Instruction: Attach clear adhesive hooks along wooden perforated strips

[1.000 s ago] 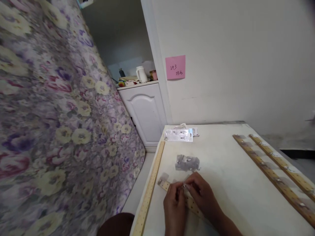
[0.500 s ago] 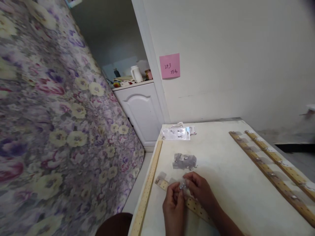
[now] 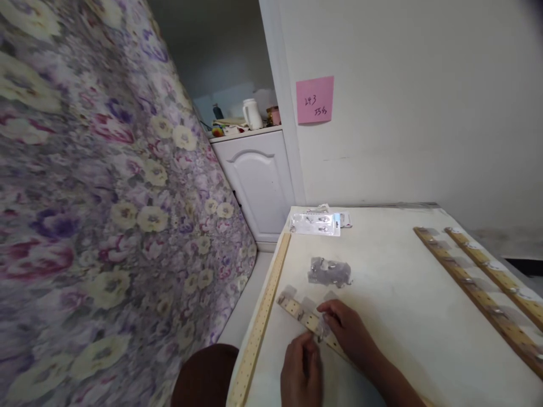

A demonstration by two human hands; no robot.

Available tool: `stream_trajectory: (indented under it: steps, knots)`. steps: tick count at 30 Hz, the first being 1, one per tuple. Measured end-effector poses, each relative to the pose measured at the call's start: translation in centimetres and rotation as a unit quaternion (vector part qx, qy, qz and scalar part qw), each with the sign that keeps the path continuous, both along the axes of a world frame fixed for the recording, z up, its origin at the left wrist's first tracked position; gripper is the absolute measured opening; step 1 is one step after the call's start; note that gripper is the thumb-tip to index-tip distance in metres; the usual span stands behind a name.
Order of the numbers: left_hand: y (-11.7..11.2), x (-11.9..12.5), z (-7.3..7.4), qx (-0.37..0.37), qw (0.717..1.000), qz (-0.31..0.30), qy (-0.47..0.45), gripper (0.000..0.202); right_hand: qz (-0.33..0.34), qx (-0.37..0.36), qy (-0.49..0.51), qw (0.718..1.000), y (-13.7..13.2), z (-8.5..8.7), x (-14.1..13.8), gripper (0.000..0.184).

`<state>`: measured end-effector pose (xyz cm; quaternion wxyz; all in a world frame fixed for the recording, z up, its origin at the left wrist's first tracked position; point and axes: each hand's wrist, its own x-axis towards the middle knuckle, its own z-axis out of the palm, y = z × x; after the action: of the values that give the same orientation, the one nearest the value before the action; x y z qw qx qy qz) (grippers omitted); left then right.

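Observation:
A light perforated strip [image 3: 292, 307] lies slantwise on the table, with small metal and clear plastic pieces along its far part. My right hand [image 3: 348, 332] reaches over the strip, its fingers closed on a small clear plastic piece with shiny metal [image 3: 323, 329] at the strip. My left hand [image 3: 302, 367] is on the near side, fingers curled together, fingertips at the strip's edge just below that piece. Whatever they hold is hidden. Beyond the hands lies a grey pouch-like heap [image 3: 329, 273] with small metal bits on it.
A long perforated strip [image 3: 263, 314] runs along the table's left edge. Two brown strips [image 3: 462, 274] with attached metal and clear pieces lie at the right. Clear blister packaging [image 3: 314, 224] is at the back. A floral curtain [image 3: 139, 226] hangs at the left.
The view has shifted a little. My hands have moved apart, the left drawing back toward me from the shiny piece. The piece is now lower, against the strip, at my right fingers.

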<state>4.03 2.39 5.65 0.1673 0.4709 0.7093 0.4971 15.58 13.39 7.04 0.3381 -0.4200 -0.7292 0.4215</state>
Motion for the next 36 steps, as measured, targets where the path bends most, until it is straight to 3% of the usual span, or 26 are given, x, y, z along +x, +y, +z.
stream_trajectory:
  steps: [9, 14, 21, 27, 36]
  knots:
    - [-1.0, -0.6, -1.7, 0.041, 0.986, -0.078, 0.138, 0.03, -0.023, 0.004, -0.044, 0.999, 0.1, -1.6, 0.1, 0.025]
    - [-1.3, -0.5, -2.8, -0.006, 0.973, -0.091, 0.21, 0.041, -0.024, 0.005, -0.045, 0.999, 0.1, -1.8, 0.2, 0.025]
    - [-1.3, -0.1, -2.4, -0.086, 0.958, -0.09, 0.259, 0.052, -0.02, -0.001, -0.048, 0.999, 0.0, -1.6, 0.3, 0.024]
    - [-1.1, -0.6, -1.9, -0.139, 0.943, -0.146, 0.265, 0.053, -0.01, -0.006, -0.05, 0.999, 0.3, -1.9, 0.3, 0.023]
    - [-1.0, 0.5, -3.0, -0.101, 0.95, -0.089, 0.281, 0.058, -0.002, -0.008, -0.072, 0.997, 0.3, -1.7, 0.3, 0.025]
